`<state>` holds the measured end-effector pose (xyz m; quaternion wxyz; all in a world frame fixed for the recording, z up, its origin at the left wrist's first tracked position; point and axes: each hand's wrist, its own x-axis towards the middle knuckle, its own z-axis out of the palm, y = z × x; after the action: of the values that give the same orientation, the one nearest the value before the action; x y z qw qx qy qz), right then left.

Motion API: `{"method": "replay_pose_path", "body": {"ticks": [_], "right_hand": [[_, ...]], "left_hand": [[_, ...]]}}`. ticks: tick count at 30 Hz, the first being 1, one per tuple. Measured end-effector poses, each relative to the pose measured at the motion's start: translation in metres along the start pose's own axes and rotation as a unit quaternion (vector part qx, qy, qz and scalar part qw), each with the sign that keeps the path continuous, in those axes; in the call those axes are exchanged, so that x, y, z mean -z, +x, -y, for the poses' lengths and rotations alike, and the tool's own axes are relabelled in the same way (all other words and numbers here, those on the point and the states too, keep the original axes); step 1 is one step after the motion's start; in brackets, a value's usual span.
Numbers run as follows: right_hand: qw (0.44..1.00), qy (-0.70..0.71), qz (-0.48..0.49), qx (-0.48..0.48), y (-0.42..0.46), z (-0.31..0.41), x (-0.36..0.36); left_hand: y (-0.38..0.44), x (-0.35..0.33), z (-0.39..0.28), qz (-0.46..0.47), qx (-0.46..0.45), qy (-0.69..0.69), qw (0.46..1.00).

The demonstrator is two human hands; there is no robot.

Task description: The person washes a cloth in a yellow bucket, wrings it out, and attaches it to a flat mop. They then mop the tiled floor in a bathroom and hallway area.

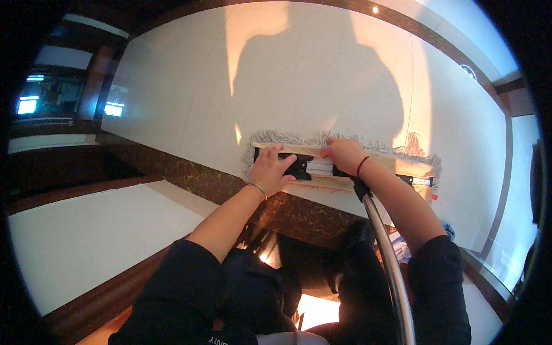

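A flat dust mop lies on the floor before me, its fringed mop pad [414, 166] backing-side up. My left hand [269, 169] rests over the left end of the black plastic and metal mop frame [319, 167], fingers and thumb apart. At the pad's far edge, my right hand [346, 154] pinches the beige cloth between thumb and fingers; the grip is partly hidden by the hand itself. From the frame's middle joint, a steel mop handle [390, 258] runs back beneath my right forearm and past my right side. A small red tag [434, 197] sticks out at the pad's right end.
Pale glossy floor tiles [172, 86] stretch ahead, bordered by a dark marbled strip [207, 177]. My shadow falls across them. A round floor fitting or sticker [468, 72] sits at the far right. Crumpled cloth or a bag [401, 248] is partly visible beside my right arm.
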<state>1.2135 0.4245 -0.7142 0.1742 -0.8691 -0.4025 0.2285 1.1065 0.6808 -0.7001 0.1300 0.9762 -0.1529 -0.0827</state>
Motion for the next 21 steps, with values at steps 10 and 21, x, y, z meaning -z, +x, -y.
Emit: {"method": "replay_pose_path", "body": {"ticks": [10, 21], "right_hand": [[0.992, -0.078, 0.076, 0.063, -0.006, 0.004, -0.002], [0.932, 0.199, -0.256, -0.161, -0.092, -0.047, 0.007]], "left_hand": [[-0.001, 0.004, -0.004, 0.068, 0.024, 0.048, 0.996], [-0.010, -0.020, 0.010, -0.054, -0.199, 0.078, 0.975]]}}
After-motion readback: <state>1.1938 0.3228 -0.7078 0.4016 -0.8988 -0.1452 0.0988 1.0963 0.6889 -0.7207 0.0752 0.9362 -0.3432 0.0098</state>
